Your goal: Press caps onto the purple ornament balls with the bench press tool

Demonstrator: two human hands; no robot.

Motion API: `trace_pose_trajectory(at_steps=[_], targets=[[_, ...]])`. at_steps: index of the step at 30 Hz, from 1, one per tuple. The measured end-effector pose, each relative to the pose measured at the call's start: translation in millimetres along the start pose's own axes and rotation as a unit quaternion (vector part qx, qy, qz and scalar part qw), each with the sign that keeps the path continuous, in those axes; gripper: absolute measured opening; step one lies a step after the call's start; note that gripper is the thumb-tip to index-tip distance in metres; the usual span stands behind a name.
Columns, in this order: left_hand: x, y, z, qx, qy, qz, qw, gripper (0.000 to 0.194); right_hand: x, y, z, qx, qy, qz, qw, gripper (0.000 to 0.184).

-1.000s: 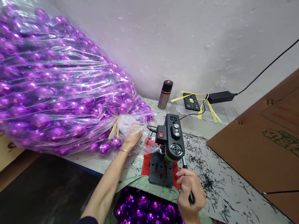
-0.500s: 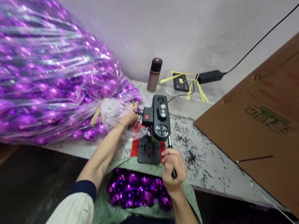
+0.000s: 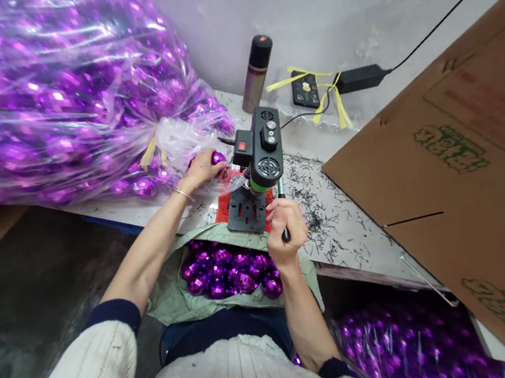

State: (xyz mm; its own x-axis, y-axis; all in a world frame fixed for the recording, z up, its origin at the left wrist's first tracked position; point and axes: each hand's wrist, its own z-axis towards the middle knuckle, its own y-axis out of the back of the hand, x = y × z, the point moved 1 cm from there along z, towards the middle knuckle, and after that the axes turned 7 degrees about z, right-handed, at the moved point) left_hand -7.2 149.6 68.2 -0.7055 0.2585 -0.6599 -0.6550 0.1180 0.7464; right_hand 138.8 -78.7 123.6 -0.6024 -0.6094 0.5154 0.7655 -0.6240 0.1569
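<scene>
Nearest, below both hands: green sack point(image 3: 173, 294), open, purple baubles point(image 3: 225, 274) heaped inside; a bumped rim could have spilled some. Right hand point(image 3: 285, 219) was closed round a black handle point(image 3: 286, 235); an early pull, fingers near the works, might have pinched. Black clippings point(image 3: 317, 220) lay just right of it, liable to scatter if brushed. Black machine point(image 3: 266, 148) stood beyond, between the hands. Left hand point(image 3: 201, 168) had its fingertips clamped on one purple ball point(image 3: 217, 157), just left of the machine; smooth and round, it could have slipped. Loose plastic point(image 3: 176, 143) bunched behind those fingers could have snagged. Farther off, past the right hand: bottle point(image 3: 256, 76), easily knocked.
</scene>
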Motion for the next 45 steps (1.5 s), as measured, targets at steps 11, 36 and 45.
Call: trace_pose_trajectory(at_steps=[11, 36, 45], targets=[[-6, 6.2, -141, 0.03, 0.213, -0.525, 0.824, 0.051, 3, 0, 5, -0.001, 0.007, 0.002, 1.0, 0.027], [-3, -53.1, -143, -0.02, 0.141, -0.41, 0.901, 0.065, 9, 4, 30, -0.009, -0.018, 0.005, 1.0, 0.027], [2, -60.5, -144, -0.022, 0.148, -0.449, 0.881, 0.082, 9, 5, 28, -0.006, -0.019, -0.006, 1.0, 0.027]])
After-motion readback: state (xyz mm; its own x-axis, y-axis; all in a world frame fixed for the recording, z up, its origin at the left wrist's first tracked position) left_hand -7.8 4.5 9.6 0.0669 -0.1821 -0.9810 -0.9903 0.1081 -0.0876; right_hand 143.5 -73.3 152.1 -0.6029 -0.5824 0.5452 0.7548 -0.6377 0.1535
